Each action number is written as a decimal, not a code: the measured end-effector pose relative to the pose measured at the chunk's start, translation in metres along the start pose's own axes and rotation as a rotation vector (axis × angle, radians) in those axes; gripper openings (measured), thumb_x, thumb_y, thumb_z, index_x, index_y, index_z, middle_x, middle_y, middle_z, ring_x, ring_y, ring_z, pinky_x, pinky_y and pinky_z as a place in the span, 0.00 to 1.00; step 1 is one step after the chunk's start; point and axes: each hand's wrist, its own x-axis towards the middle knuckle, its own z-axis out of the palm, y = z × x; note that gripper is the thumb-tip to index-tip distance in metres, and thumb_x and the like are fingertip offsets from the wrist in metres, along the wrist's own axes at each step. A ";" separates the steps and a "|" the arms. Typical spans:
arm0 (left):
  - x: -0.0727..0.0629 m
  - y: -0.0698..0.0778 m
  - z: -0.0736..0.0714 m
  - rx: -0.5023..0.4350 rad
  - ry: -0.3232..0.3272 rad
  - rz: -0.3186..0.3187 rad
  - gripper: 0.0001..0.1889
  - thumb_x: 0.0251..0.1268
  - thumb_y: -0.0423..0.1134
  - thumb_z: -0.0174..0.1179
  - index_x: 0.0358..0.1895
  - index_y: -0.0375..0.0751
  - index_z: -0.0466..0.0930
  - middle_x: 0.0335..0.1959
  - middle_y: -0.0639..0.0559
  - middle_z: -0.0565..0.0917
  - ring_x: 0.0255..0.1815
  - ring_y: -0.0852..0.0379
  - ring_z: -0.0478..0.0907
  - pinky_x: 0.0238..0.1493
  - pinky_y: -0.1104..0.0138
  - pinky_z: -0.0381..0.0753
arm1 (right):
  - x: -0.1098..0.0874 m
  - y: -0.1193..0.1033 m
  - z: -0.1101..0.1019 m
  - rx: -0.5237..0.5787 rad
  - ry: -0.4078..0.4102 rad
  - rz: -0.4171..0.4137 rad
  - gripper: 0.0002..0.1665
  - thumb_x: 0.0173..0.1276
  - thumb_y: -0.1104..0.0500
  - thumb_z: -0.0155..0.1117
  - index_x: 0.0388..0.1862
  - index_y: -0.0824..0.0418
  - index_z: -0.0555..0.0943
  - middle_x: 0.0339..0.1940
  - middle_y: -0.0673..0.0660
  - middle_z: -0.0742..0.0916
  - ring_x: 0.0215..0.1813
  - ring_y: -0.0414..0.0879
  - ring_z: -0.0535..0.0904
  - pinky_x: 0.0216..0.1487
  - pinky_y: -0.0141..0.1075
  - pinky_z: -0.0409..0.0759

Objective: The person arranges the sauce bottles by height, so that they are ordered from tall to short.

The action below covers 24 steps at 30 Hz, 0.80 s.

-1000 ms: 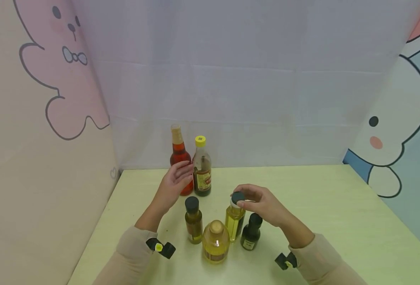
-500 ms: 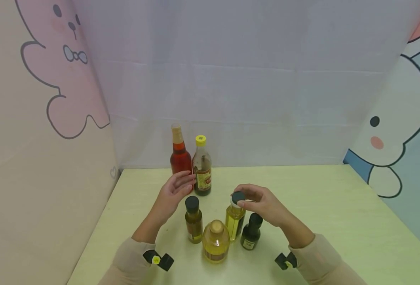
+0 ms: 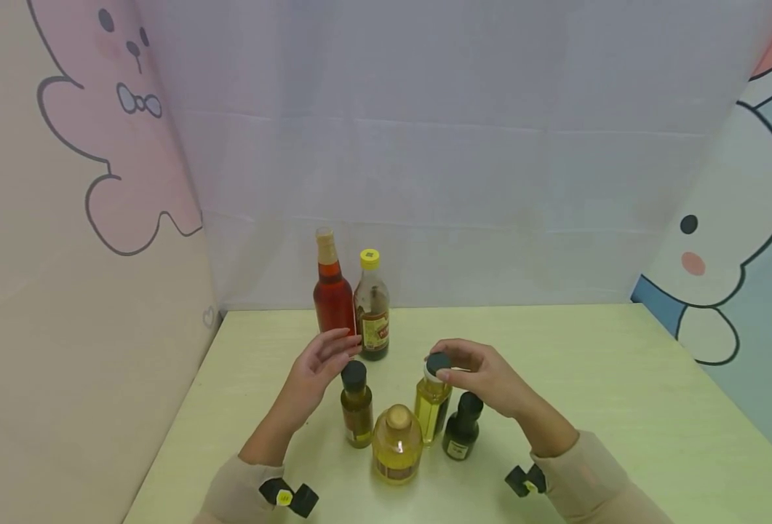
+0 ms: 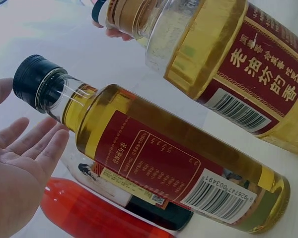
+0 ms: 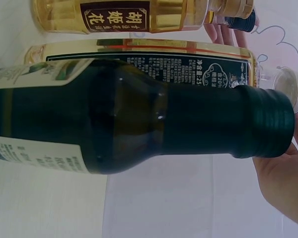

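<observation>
My left hand (image 3: pixel 313 370) is raised with its fingers spread beside the cap of a slim dark-capped oil bottle (image 3: pixel 357 415), holding nothing. In the left wrist view that bottle (image 4: pixel 154 153) bears a dark red label with a barcode, and the fingertips lie by its neck. My right hand (image 3: pixel 490 375) has its thumb and fingers around the dark cap of a tall pale-yellow oil bottle (image 3: pixel 432 407), which stands upright on the table. A small dark green bottle (image 3: pixel 460 433) stands just right of it, and in the right wrist view it covers part of the oil bottle.
A rounded oil bottle (image 3: pixel 396 455) with a gold cap stands at the front, between the other bottles. Behind are a tall red bottle (image 3: pixel 334 298) and a yellow-capped sauce bottle (image 3: pixel 372 320), side by side. Cloth walls (image 3: pixel 425 182) surround the pale table (image 3: pixel 575 378).
My left hand has come down and back from in front of the red bottle to beside the slim oil bottle's cap. The right hand has stayed on its cap; the bottles have not moved.
</observation>
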 end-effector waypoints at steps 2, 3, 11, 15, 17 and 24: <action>-0.003 -0.001 -0.001 0.005 -0.001 0.007 0.24 0.76 0.35 0.51 0.69 0.32 0.60 0.65 0.36 0.72 0.64 0.47 0.72 0.66 0.56 0.65 | 0.000 0.000 0.000 0.001 0.001 0.002 0.17 0.72 0.63 0.60 0.55 0.70 0.75 0.53 0.63 0.80 0.56 0.56 0.77 0.50 0.44 0.79; -0.004 -0.001 -0.001 0.006 -0.002 0.009 0.23 0.76 0.35 0.51 0.69 0.32 0.61 0.65 0.36 0.72 0.64 0.47 0.72 0.66 0.56 0.65 | 0.000 0.000 0.000 0.001 0.000 0.003 0.17 0.72 0.63 0.60 0.55 0.70 0.75 0.53 0.63 0.80 0.56 0.56 0.78 0.50 0.44 0.79; -0.011 -0.004 0.001 -0.001 -0.013 0.051 0.22 0.76 0.34 0.50 0.68 0.32 0.61 0.64 0.36 0.73 0.65 0.40 0.69 0.64 0.63 0.67 | -0.001 0.001 0.000 0.005 -0.003 -0.005 0.17 0.72 0.63 0.61 0.55 0.71 0.75 0.52 0.63 0.80 0.54 0.52 0.78 0.49 0.43 0.80; -0.015 -0.005 0.001 -0.018 -0.025 0.052 0.24 0.74 0.32 0.52 0.69 0.31 0.60 0.65 0.34 0.72 0.66 0.37 0.66 0.62 0.67 0.69 | -0.001 0.001 0.000 0.000 -0.004 -0.004 0.17 0.72 0.63 0.61 0.55 0.71 0.75 0.52 0.63 0.80 0.54 0.52 0.78 0.49 0.43 0.80; -0.017 -0.005 0.002 -0.015 -0.030 0.048 0.24 0.73 0.31 0.53 0.69 0.30 0.61 0.65 0.34 0.72 0.67 0.40 0.67 0.62 0.68 0.69 | -0.001 0.000 0.000 -0.004 -0.002 -0.002 0.17 0.72 0.63 0.61 0.55 0.71 0.75 0.52 0.63 0.80 0.55 0.53 0.78 0.49 0.43 0.80; -0.020 -0.010 0.003 -0.024 -0.057 0.094 0.25 0.70 0.29 0.55 0.67 0.28 0.62 0.64 0.32 0.71 0.64 0.56 0.71 0.62 0.68 0.70 | 0.000 0.000 0.000 -0.008 -0.001 -0.003 0.17 0.72 0.62 0.61 0.56 0.71 0.75 0.52 0.63 0.80 0.55 0.53 0.78 0.50 0.43 0.79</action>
